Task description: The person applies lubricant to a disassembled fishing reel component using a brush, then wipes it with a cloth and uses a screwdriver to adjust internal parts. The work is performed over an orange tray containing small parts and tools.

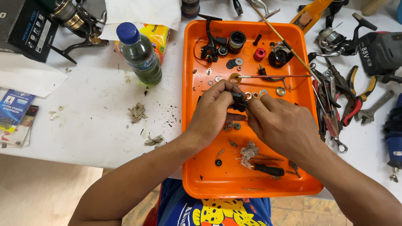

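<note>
We find both hands working over the middle of an orange tray (192, 125) that sits on a white table (96, 113). The left hand (213, 111) has its fingers curled tight around a small black part (238, 99), and the right hand (278, 121) pinches the same part from the right side with its fingertips — the two hands touch at that point. The part is held just above the tray floor, near a row of small washers (255, 94) lying on the far side of it.

Near the hands, toward us, we note a dirty wad of tissue (249, 151) and a black-handled screwdriver (268, 169) on the tray. At the far end of the tray lie a dark spool (236, 40) and a red cap (259, 54).

Left of the tray stands a green bottle with a blue cap (140, 54). To the right — off the tray — pliers (356, 100) and other hand tools lie in a pile.
</note>
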